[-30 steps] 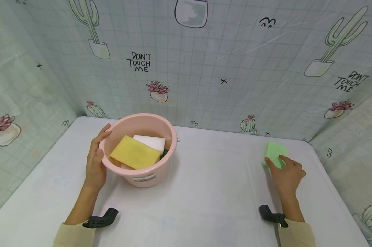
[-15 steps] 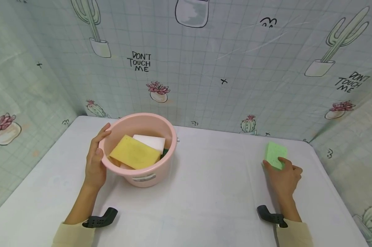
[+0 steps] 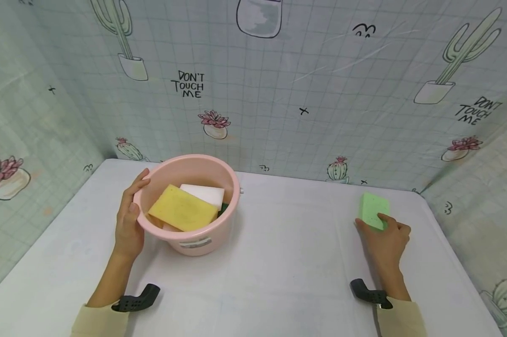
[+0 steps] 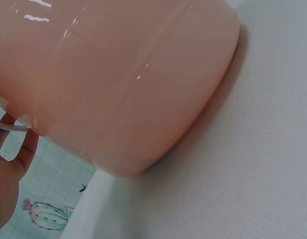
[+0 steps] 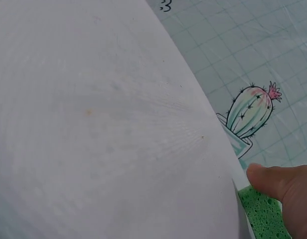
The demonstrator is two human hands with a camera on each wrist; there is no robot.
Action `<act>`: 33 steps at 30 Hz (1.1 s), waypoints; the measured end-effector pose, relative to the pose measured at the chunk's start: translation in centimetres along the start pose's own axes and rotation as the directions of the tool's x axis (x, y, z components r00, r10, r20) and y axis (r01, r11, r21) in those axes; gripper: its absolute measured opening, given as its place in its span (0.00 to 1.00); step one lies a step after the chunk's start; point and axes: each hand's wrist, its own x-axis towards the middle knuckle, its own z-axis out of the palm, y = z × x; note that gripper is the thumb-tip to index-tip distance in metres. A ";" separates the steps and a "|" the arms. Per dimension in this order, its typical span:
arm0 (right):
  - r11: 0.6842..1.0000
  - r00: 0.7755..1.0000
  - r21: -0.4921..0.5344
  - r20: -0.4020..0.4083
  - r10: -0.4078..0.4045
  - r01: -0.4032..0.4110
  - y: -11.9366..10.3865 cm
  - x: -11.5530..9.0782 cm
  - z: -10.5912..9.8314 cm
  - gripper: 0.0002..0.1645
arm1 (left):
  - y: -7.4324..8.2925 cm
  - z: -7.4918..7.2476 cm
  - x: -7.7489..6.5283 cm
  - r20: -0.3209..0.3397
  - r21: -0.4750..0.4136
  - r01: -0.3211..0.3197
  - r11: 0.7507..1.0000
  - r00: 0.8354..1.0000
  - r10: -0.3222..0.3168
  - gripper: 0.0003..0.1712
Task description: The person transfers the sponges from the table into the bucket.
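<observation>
A pink bucket [image 3: 225, 220] stands at the left of the table, holding a yellow sponge [image 3: 183, 208], a white sponge [image 3: 204, 193] and something dark green [image 3: 223, 209]. My left hand [image 3: 128, 229] grips the bucket's left rim. In the left wrist view, the fingers of that hand [image 4: 6, 181] reach the pink wall [image 4: 123, 84] near a thin pale handle. Far to the right lies a light green sponge [image 3: 373, 206]. My right hand [image 3: 384, 241] pinches its near end between thumb and finger. The right wrist view has the thumb [image 5: 270, 181] against the porous green sponge [image 5: 265, 216].
A white-covered table [image 3: 278, 262] spreads between the two hands. Behind it and at both sides hang cactus-print sheets [image 3: 257, 93]. Each wrist wears a black strap mount [image 3: 137, 299] beside a beige sleeve.
The right hand has shifted slightly left and nearer, its thumb now lower along the green sponge's left side. The sponge stays in place. The left hand and bucket have not moved.
</observation>
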 end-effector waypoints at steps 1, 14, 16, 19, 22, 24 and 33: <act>1.000 1.000 -0.002 -0.001 -0.006 0.006 0.0 0.0 0.0 0.39 | 0.0 0.0 0.0 0.001 -0.002 -0.002 1.000 1.000 0.002 0.29; 0.996 0.996 -0.006 0.006 -0.086 0.086 -0.4 0.4 -0.6 0.30 | 0.0 0.1 0.1 0.005 -0.007 -0.009 1.000 1.000 0.009 0.29; 0.994 0.994 0.000 0.024 -0.111 0.111 -0.9 0.4 -0.6 0.29 | 0.0 0.1 0.1 0.005 -0.006 -0.010 1.000 1.000 0.010 0.29; 0.992 0.990 0.003 0.064 -0.127 0.127 -1.8 0.3 -0.6 0.29 | 0.0 0.1 0.1 0.005 -0.008 -0.004 1.000 1.000 0.004 0.29; 0.988 0.985 0.002 0.085 -0.152 0.153 -2.7 0.0 -0.5 0.28 | 0.0 0.1 0.1 0.001 -0.010 0.002 1.000 1.000 -0.002 0.29; 0.985 0.981 0.005 0.090 -0.172 0.173 -3.3 -0.1 -0.5 0.27 | 0.1 0.1 0.1 -0.001 -0.010 0.006 1.000 1.000 -0.006 0.29; 0.957 0.952 0.075 0.108 -0.287 0.280 -7.2 -1.0 -0.4 0.24 | 0.2 0.1 0.1 -0.001 0.004 0.009 1.000 1.000 -0.009 0.29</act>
